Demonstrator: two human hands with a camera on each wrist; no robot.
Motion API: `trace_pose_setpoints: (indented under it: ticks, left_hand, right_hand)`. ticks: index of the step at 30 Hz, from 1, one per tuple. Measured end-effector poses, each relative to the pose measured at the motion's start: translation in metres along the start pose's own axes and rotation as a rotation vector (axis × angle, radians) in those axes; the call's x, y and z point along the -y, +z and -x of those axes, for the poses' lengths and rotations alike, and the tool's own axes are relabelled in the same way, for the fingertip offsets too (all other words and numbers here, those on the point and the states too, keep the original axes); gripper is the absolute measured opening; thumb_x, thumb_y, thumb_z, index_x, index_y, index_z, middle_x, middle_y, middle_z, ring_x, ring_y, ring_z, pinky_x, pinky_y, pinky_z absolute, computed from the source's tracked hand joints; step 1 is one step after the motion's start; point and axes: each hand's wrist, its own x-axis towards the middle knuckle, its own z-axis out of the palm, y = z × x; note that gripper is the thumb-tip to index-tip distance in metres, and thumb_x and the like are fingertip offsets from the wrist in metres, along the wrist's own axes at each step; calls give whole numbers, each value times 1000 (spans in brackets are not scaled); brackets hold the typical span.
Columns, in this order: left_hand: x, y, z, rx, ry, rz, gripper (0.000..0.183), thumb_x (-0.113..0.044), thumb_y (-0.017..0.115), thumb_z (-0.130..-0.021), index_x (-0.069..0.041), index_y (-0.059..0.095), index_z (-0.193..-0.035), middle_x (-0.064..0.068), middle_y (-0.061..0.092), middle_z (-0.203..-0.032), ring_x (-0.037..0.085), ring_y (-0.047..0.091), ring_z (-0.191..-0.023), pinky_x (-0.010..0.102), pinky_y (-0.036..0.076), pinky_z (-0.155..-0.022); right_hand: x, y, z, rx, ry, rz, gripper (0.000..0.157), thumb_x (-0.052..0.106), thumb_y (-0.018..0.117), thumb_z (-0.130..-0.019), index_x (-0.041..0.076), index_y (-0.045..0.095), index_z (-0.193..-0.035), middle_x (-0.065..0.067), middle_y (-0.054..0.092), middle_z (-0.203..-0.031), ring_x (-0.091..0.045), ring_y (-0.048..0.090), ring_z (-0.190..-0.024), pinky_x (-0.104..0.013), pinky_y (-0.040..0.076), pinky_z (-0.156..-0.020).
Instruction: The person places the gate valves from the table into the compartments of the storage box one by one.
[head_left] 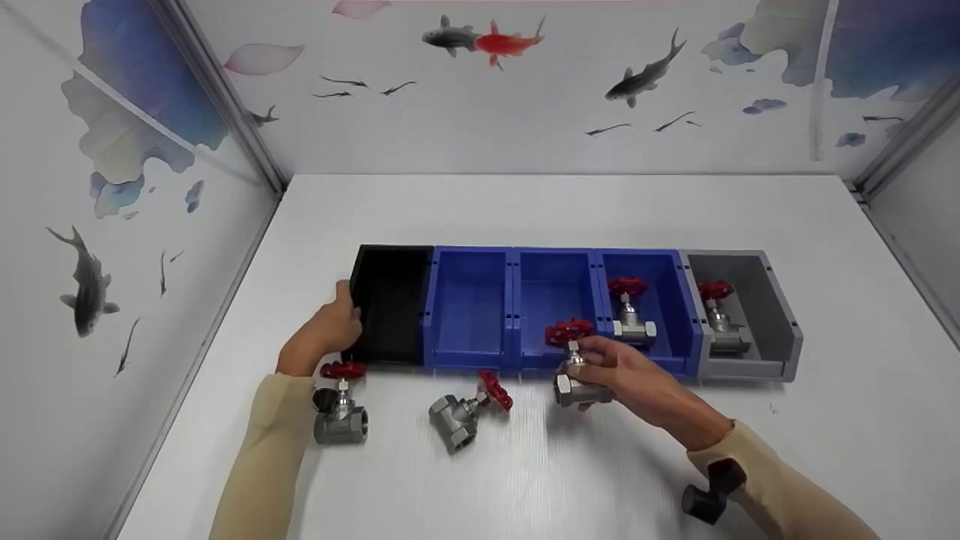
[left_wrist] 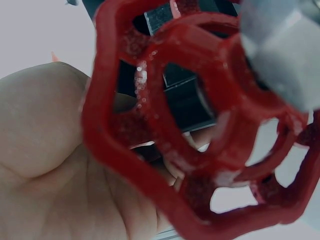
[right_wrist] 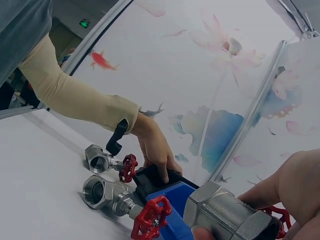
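Note:
My right hand [head_left: 626, 375] grips a gate valve [head_left: 574, 364] with a red handwheel, its wheel up, at the front edge of the middle blue bin [head_left: 555, 270]. The valve's steel body [right_wrist: 225, 212] shows large beside the fingers in the right wrist view. At the row's left end, my left hand [head_left: 330, 330] holds the side wall of the black bin [head_left: 394, 259]. Close to the left wrist stands another valve [head_left: 342, 420]; its red handwheel [left_wrist: 115, 135] fills much of the left wrist view. A third valve [head_left: 457, 420] lies tilted on the table before the bins.
Five bins stand joined in a row on the white table [head_left: 525, 210]. One valve [head_left: 634, 326] sits in the right blue bin [head_left: 667, 262], another valve [head_left: 724, 330] in the grey bin [head_left: 784, 322]. Printed panels [head_left: 525, 112] enclose the table at the back and sides.

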Motion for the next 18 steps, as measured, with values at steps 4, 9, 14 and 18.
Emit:
trace_pose_setpoints:
  ticks: [4,9,14,18]
  left_hand:
    - [0,0,-2,-2,-6,-3,57,-12,28,-105,4,-2,-151,40,57,-117,39,59,-97,50,43,-88]
    - [0,0,-2,-2,-7,-7,56,-12,28,-105,5,-1,-150,39,59,-112,38,59,-93,50,44,-86]
    - [0,0,-1,-8,1,-6,54,-11,28,-104,4,2,-149,41,56,-117,41,60,-97,50,44,-85]
    - [0,1,-1,-16,4,-17,51,-12,28,-105,3,5,-148,41,56,-118,41,60,-100,51,44,-87]
  right_hand:
    - [2,-1,-1,-19,0,16,80,17,62,-98,-13,11,-151,-26,56,-131,-17,70,-84,-33,55,-78]
    - [4,-2,-4,-31,-8,11,79,16,63,-97,-13,12,-150,-28,53,-133,-16,69,-85,-34,56,-78]
    - [7,-2,-7,-38,-17,-10,77,14,63,-97,-12,15,-150,-30,49,-137,-16,68,-87,-34,57,-76]
    - [9,-2,-9,-55,-7,-13,77,14,63,-96,-11,15,-151,-32,41,-144,-18,66,-94,-34,56,-78]
